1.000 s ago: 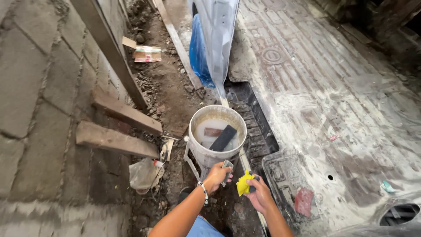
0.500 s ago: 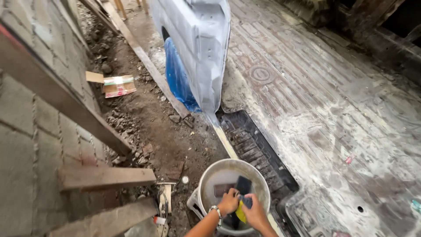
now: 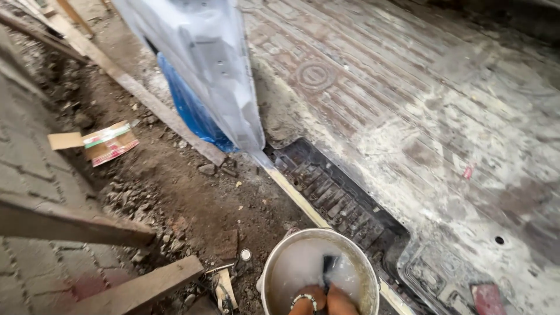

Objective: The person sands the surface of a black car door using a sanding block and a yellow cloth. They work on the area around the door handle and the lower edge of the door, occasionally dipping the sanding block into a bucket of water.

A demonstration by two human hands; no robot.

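A round whitish bucket (image 3: pixel 273 259) of cloudy water stands on the dirt at the bottom edge of the head view. Both my hands are down inside it, close together. My left hand (image 3: pixel 307 296), with a bead bracelet on the wrist, is on the left; my right hand (image 3: pixel 342 301) is beside it. A dark flat object (image 3: pixel 328 265) stands in the water just above and between them. The frame edge and the water hide my fingers, so what they hold cannot be seen.
A plastic-wrapped white panel (image 3: pixel 204 64) leans over a blue sheet (image 3: pixel 186 114). A long plank (image 3: pixel 134 87), a torn cardboard box (image 3: pixel 108 142), rubble and two timber pieces (image 3: pixel 76 224) lie left. A muddy ribbed floor mat (image 3: pixel 437 116) and black grate (image 3: pixel 332 192) lie right.
The view has tilted up and away, pushing the bucket to the bottom edge. My hands have gone from beside the bucket down into the water. The yellow sponge is out of sight.
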